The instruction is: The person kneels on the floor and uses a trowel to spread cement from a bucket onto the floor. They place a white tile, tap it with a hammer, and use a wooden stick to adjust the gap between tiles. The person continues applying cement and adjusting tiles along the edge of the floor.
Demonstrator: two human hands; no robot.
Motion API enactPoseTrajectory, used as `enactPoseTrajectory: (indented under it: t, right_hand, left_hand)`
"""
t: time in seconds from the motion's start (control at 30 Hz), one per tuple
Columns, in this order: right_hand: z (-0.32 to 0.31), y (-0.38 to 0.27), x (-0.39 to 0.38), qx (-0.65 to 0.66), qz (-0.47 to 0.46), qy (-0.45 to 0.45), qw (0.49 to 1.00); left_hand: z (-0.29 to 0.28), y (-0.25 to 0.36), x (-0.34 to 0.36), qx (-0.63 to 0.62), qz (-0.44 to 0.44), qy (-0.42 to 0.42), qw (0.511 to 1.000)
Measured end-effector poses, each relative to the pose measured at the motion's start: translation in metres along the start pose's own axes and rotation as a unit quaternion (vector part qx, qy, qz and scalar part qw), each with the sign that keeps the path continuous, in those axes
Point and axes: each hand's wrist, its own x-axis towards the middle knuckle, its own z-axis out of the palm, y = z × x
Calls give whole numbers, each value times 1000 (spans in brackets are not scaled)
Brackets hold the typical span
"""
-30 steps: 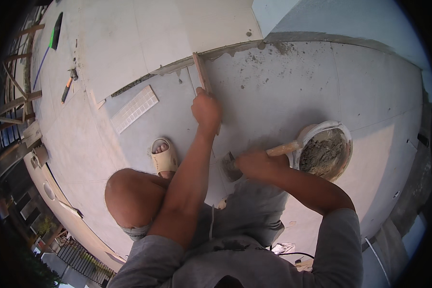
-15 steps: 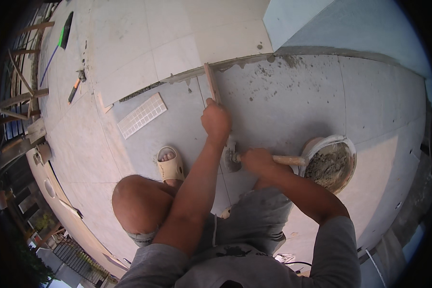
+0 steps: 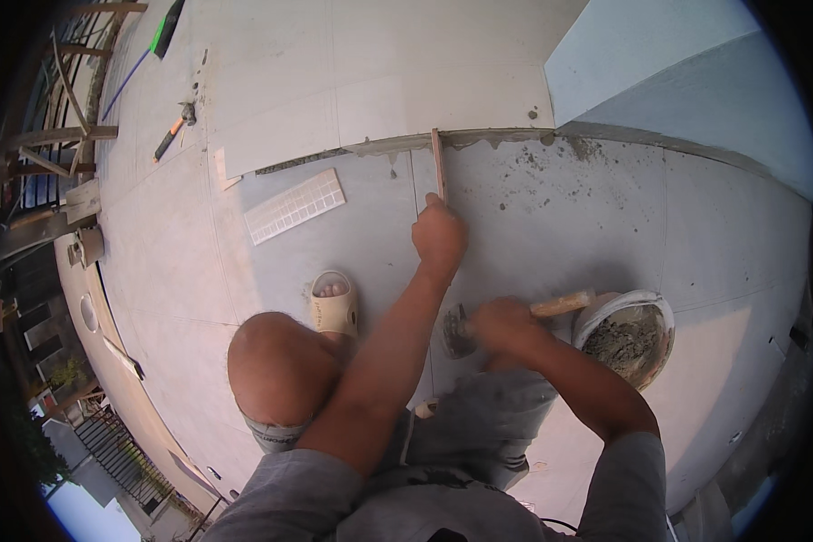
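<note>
My left hand point(image 3: 440, 239) is closed on the near end of a narrow tile strip point(image 3: 438, 164), which I see nearly edge-on, its edge reddish. The strip's far end reaches the mortar-smeared edge of the raised step point(image 3: 379, 144). Closer to me, my right hand point(image 3: 508, 327) is wrapped round a wooden-handled trowel point(image 3: 565, 303). Its grey, mortar-smeared metal end point(image 3: 458, 332) points left, above the floor. To the right of that hand stands a bucket point(image 3: 668, 330) with wet grey mortar point(image 3: 625, 343) in it.
Another tile strip point(image 3: 295, 206), its back gridded, lies on the floor left of my left hand. A hammer point(image 3: 173, 133) and a green-headed broom point(image 3: 165, 32) lie farther left. A pale blue wall point(image 3: 668, 63) rises at the far right. Mortar splashes point(image 3: 542, 167) dot the floor.
The view has shifted, so the scene sits farther right. The tile strip in my left hand now points straighter away from me. The trowel's handle end has tilted upward in my right hand.
</note>
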Motion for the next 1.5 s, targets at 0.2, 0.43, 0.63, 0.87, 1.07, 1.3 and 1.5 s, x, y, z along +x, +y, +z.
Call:
enactPoseTrajectory:
  t: [0.2, 0.43, 0.63, 0.87, 1.07, 1.3, 1.5]
  right_hand:
    - [31, 8, 5, 8, 55, 58, 997]
    - [17, 24, -2, 3, 68, 86, 994]
    - [17, 33, -41, -55, -126, 143, 980]
    - [8, 26, -25, -139, -250, 135, 949]
    - [35, 44, 37, -192, -297, 171, 919]
    - [35, 82, 77, -302, -329, 117, 887]
    - [27, 83, 74, -276, -337, 91, 895]
  left_hand:
    - [2, -3, 1, -11, 5, 12, 1000]
    - [4, 1, -1, 8, 4, 16, 1000]
    - [4, -3, 2, 0, -17, -9, 1000]
    - [-1, 5, 1, 26, -22, -18, 999]
    - [5, 0, 5, 22, -33, -21, 999]
    - [2, 6, 2, 32, -57, -36, 997]
    - [0, 4, 1, 27, -66, -24, 997]
